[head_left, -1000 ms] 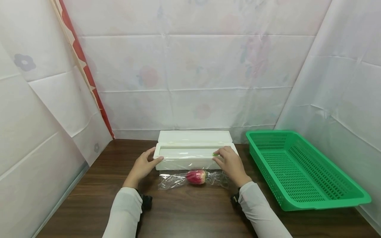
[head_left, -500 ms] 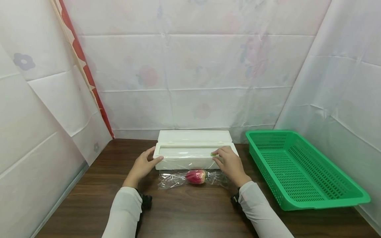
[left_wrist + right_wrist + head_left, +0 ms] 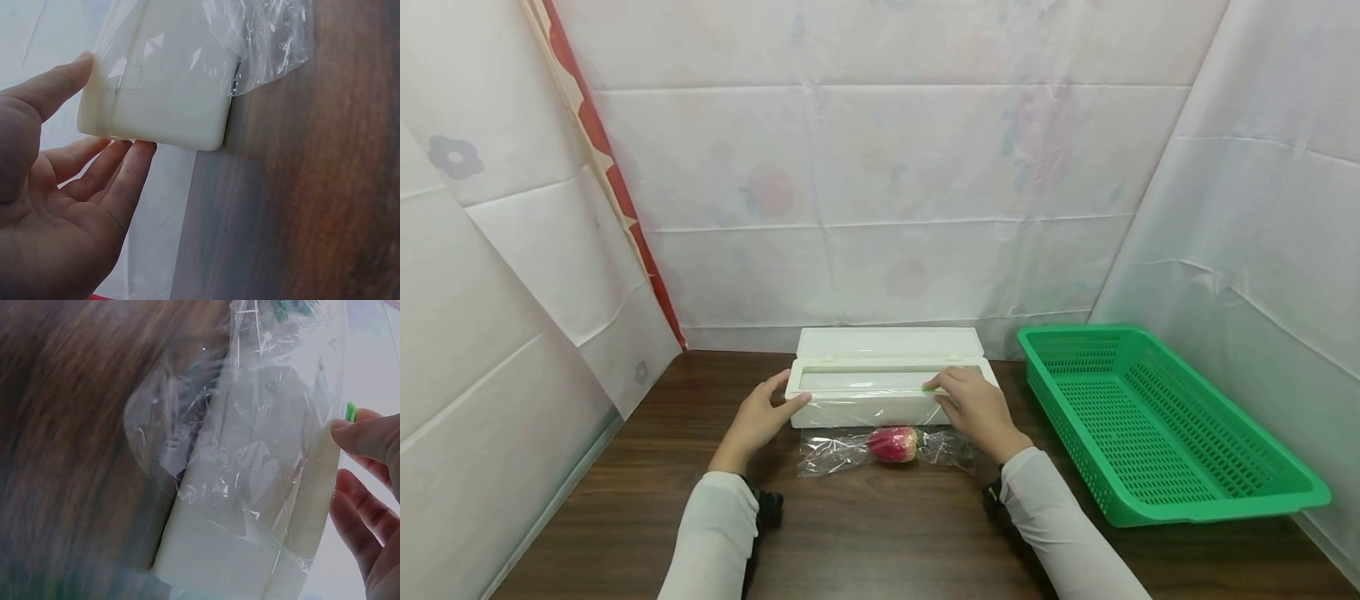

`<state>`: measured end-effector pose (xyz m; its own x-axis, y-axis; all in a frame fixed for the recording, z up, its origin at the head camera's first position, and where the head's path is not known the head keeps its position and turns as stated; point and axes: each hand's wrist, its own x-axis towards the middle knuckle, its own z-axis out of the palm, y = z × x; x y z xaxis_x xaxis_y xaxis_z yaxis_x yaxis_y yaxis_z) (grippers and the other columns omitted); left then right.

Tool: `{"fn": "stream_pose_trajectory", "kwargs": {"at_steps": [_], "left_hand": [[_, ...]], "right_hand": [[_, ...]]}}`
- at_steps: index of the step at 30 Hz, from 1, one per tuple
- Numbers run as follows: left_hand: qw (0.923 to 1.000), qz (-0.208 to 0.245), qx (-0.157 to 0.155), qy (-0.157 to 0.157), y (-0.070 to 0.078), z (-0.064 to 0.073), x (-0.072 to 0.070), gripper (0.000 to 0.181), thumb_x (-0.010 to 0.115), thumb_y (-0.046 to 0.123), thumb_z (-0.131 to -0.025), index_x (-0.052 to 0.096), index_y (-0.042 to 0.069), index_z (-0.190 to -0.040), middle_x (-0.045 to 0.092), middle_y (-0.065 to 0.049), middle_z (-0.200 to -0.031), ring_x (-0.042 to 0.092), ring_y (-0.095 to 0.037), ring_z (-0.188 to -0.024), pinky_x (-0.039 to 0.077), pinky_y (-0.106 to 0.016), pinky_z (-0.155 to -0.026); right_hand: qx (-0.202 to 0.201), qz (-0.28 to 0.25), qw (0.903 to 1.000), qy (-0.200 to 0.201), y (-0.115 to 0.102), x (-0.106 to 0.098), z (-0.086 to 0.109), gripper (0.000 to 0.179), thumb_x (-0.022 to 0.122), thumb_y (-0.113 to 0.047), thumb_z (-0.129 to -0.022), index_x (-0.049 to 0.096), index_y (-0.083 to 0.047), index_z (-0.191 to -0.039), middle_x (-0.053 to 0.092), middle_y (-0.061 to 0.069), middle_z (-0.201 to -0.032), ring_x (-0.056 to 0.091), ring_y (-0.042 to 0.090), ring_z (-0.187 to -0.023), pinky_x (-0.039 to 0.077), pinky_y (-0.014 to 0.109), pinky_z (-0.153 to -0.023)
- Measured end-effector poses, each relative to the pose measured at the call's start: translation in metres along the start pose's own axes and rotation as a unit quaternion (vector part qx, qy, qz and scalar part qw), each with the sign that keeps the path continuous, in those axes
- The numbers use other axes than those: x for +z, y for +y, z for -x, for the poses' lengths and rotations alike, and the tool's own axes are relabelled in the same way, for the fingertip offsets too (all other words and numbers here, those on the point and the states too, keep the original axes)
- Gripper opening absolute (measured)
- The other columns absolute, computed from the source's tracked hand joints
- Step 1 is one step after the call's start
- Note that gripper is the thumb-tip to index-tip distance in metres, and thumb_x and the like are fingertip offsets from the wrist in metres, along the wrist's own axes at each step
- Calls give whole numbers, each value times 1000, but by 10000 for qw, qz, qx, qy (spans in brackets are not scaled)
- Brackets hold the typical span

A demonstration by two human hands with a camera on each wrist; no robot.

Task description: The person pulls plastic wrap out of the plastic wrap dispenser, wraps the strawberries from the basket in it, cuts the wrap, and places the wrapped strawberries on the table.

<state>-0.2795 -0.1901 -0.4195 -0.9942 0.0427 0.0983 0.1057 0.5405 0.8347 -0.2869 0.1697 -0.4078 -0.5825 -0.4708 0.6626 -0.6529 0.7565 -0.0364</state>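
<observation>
A white cling film dispenser (image 3: 891,343) stands on the table with its lid tilted up at the back. Its left end is held by my left hand (image 3: 758,423), thumb at the front top edge and fingers against the end face, as the left wrist view shows. My right hand (image 3: 981,414) pinches a small green slide cutter (image 3: 350,411) on the dispenser's front edge, mostly covered by the fingers. Clear cling film (image 3: 835,454) hangs over the dispenser's front and spreads onto the table. A red oval object with a pale yellowish end (image 3: 892,444) lies within the film.
To the right is a green perforated plastic basket (image 3: 1150,433), its near corner close to the right forearm. The dark wooden table (image 3: 880,533) runs up to white patterned sheets (image 3: 880,200) at the back and on both sides.
My right hand has slid the green cutter a short way left along the dispenser's edge. The left hand, dispenser and red object stay where they were.
</observation>
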Motion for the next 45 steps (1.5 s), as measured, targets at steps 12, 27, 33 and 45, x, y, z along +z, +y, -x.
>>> {"fn": "stream_pose_trajectory", "kwargs": {"at_steps": [12,27,33,45], "left_hand": [[10000,-44,-65,27,-1,0,0,84,68,48,-94,33,5,-156,37,-27,-150,50,-44,-129,47,-60,-96],[9999,-36,124,112,2,1,1,77,69,41,-95,36,2,-154,46,-25,-146,54,-41,-125,50,-56,-94],[9998,-38,142,94,1,2,0,78,69,42,-96,35,2,-154,45,-25,-146,54,-41,-125,50,-56,-94],[10000,32,83,-6,4,4,-2,81,68,43,-96,32,3,-156,42,-26,-147,53,-40,-126,50,-53,-95]], "right_hand": [[-43,207,9987,-456,-1,-4,-4,26,80,-11,-86,73,-25,-107,70,-10,-108,66,20,-101,56,38,-73],[-308,436,9961,-705,-1,-8,-10,36,77,-8,-85,73,-32,-112,71,-13,-115,66,16,-97,51,32,-57],[-329,481,9955,-741,-2,-8,-12,42,75,-4,-83,73,-32,-114,71,-12,-114,65,15,-94,47,29,-54],[142,320,9942,-1012,-8,-12,-21,48,61,6,-79,75,-28,-110,72,-9,-107,60,15,-71,31,24,-41]]}}
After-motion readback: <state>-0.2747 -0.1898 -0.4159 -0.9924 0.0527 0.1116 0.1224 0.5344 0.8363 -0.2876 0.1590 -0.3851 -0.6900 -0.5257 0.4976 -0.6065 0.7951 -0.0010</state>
